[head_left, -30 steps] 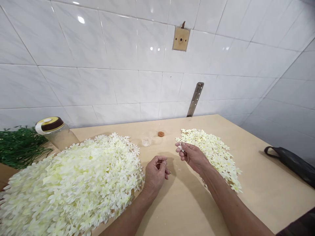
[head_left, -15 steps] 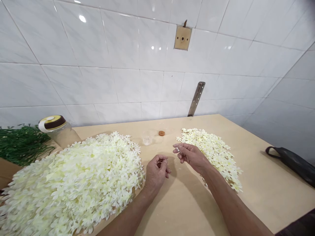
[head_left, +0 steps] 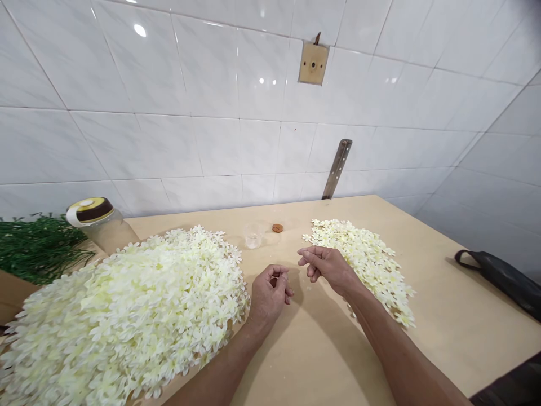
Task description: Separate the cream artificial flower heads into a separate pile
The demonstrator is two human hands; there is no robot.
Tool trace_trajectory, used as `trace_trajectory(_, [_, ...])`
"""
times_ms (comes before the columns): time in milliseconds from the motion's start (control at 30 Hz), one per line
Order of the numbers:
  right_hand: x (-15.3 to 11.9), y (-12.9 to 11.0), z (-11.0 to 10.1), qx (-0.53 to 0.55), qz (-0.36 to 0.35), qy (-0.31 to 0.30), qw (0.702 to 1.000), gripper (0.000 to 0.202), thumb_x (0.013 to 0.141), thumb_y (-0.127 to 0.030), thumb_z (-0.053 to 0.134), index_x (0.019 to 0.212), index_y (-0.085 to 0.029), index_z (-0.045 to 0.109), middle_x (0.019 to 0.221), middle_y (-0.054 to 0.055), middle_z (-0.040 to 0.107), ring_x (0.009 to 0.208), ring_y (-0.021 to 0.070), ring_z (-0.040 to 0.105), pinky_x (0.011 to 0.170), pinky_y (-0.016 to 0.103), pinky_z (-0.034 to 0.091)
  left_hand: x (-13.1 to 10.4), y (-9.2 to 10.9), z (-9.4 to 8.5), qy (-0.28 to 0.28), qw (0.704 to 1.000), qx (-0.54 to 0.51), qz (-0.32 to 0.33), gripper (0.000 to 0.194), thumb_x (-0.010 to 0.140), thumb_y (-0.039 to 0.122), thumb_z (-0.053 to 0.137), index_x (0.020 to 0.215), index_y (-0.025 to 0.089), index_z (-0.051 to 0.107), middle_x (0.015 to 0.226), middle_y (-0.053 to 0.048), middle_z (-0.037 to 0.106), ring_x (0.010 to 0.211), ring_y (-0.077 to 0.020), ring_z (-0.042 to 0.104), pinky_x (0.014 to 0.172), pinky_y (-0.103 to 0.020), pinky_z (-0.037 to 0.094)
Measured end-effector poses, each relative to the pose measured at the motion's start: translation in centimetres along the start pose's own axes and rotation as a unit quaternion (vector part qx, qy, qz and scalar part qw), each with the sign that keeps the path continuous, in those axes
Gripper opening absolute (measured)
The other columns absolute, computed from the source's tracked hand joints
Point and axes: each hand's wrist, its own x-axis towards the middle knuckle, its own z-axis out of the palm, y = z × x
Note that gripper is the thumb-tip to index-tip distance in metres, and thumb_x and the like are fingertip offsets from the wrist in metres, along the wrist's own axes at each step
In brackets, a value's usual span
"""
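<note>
My left hand (head_left: 269, 292) is held over the middle of the table, thumb and forefinger pinched together; whatever is between them is too small to make out. Just right of it and slightly farther away, my right hand (head_left: 323, 263) also pinches thumb against fingers, its contents hidden. A large heap of white artificial flower heads (head_left: 139, 316) with yellowish centres spreads left of my left hand. Beyond my right hand and forearm lies a flatter spread of similar white flower heads (head_left: 372, 254). A small clear plastic cup (head_left: 253, 237) stands behind the hands, beside a small round brown object (head_left: 277, 228).
A clear bottle (head_left: 112, 231) with a brown and yellow lid stands at the back left, near green artificial foliage (head_left: 38, 245). At the right edge lies a black pouch-like object with a loop (head_left: 502, 279). A metal bracket (head_left: 337, 169) rises against the tiled wall behind the table (head_left: 456, 316).
Both hands keep nearly the same pinched pose and place. My right hand's fingers have shifted very slightly, and the view has tilted a touch.
</note>
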Motion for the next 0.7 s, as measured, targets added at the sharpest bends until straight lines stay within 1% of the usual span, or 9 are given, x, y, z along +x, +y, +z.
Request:
trace_trajectory(100, [0.1,0.0,-0.4,0.012,0.002,0.001,1.000,0.036,0.078,-0.045,0.074,0.096,-0.014,0.071,0.092,0.010,0.073,0.050,0.0079,0.060,0.047,0.021,0.054,0.0,0.0,0.0,0.002,1.000,-0.006,0.000,0.023,0.079,0.032,0.060,0.092,0.013,0.060,0.051,0.002,0.059,0.039,-0.0094,0.050,0.038,-0.019,0.042])
trace_trajectory(200, [0.4,0.1,-1.1,0.043,-0.011,0.010,0.999,0.040,0.076,-0.043,0.077,0.104,-0.015,0.070,0.097,0.011,0.074,0.058,0.0102,0.065,0.052,0.022,0.057,-0.1,0.1,0.0,0.001,1.000,-0.011,-0.003,0.024,0.079,0.032,0.060,0.092,0.013,0.060,0.052,0.002,0.059,0.040,-0.0098,0.051,0.039,-0.020,0.043])
trace_trajectory(267, [0.6,0.1,-1.5,0.055,-0.022,0.025,0.998,0.038,0.074,-0.043,0.078,0.098,-0.015,0.071,0.092,0.009,0.074,0.059,0.0102,0.065,0.053,0.022,0.057,-0.1,0.1,0.0,0.001,1.000,-0.015,-0.005,0.024,0.079,0.032,0.060,0.093,0.013,0.060,0.051,0.002,0.059,0.040,-0.0099,0.051,0.039,-0.020,0.043])
trace_trajectory(367, [0.7,-0.1,-2.1,0.052,-0.030,0.051,0.997,0.037,0.072,-0.046,0.080,0.085,-0.014,0.071,0.078,0.006,0.072,0.052,0.0082,0.061,0.048,0.019,0.054,0.0,0.2,0.0,0.004,1.000,-0.013,-0.009,0.024,0.078,0.032,0.060,0.093,0.013,0.060,0.051,0.002,0.059,0.040,-0.0097,0.050,0.039,-0.020,0.043])
trace_trajectory(533, [0.6,-0.3,-2.4,0.042,-0.033,0.062,0.997,0.045,0.074,-0.057,0.073,0.085,-0.014,0.069,0.061,0.002,0.065,0.042,0.0084,0.056,0.035,0.019,0.047,-0.4,0.4,0.0,-0.007,1.000,0.022,-0.007,0.022,0.082,0.031,0.056,0.096,0.013,0.060,0.053,0.002,0.058,0.041,-0.0107,0.050,0.042,-0.022,0.044])
trace_trajectory(600, [0.6,-0.1,-2.4,0.040,-0.041,0.065,0.996,0.047,0.076,-0.060,0.070,0.085,-0.014,0.069,0.058,0.001,0.063,0.039,0.0091,0.054,0.031,0.019,0.045,-1.0,0.5,0.1,-0.026,0.997,0.069,0.038,0.020,0.085,0.029,0.053,0.097,0.014,0.061,0.057,0.000,0.058,0.046,-0.0115,0.053,0.045,-0.023,0.045])
trace_trajectory(633, [0.6,-0.1,-2.4,0.038,-0.048,0.068,0.996,0.047,0.076,-0.060,0.069,0.084,-0.014,0.068,0.058,0.001,0.063,0.040,0.0093,0.055,0.032,0.019,0.045,-1.4,0.6,0.1,-0.044,0.991,0.101,0.080,0.019,0.086,0.027,0.053,0.096,0.015,0.063,0.063,-0.001,0.060,0.050,-0.0118,0.055,0.049,-0.023,0.046])
trace_trajectory(700, [0.6,0.0,-2.3,0.036,-0.067,0.080,0.994,0.044,0.076,-0.057,0.071,0.083,-0.014,0.069,0.062,0.002,0.066,0.045,0.0097,0.059,0.038,0.019,0.051,-2.2,0.7,0.3,-0.096,0.965,0.166,0.179,0.015,0.086,0.023,0.053,0.093,0.016,0.065,0.077,-0.005,0.064,0.061,-0.0126,0.058,0.058,-0.024,0.047])
